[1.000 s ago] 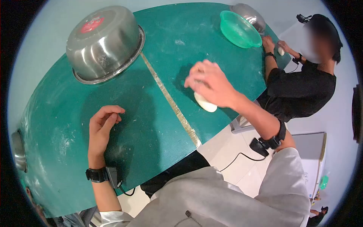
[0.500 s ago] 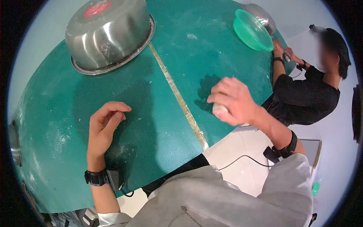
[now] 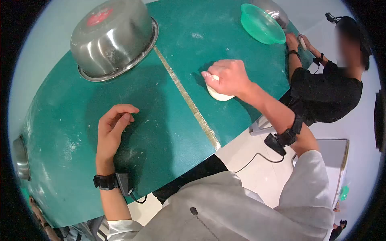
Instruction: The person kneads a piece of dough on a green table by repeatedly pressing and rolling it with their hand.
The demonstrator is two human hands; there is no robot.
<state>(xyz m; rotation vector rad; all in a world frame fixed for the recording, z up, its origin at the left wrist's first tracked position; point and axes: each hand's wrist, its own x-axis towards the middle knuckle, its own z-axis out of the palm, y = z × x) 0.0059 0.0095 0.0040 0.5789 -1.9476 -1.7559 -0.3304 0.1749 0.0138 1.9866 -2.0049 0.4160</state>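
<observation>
My right hand point(image 3: 228, 78) is closed on a pale piece of dough point(image 3: 219, 94) and presses it against the green table point(image 3: 189, 132), right of the golden strip point(image 3: 187, 97). Part of the dough bulges out below the fingers. My left hand point(image 3: 114, 128) hovers over the table on the left side, its fingers curled loosely and the thumb near the fingertips, with nothing visible between them.
An overturned steel basin point(image 3: 114, 40) lies at the back left. A green plastic bowl point(image 3: 261, 26) stands at the back right, beside another steel bowl point(image 3: 277, 16). A co-worker in black point(image 3: 329, 96) works at the right edge. Another metal bowl point(image 3: 21, 157) sits far left.
My right hand has moved down onto the table and away from me with the dough, which now shows flattened under it. My left hand has barely moved. The view has shifted slightly.
</observation>
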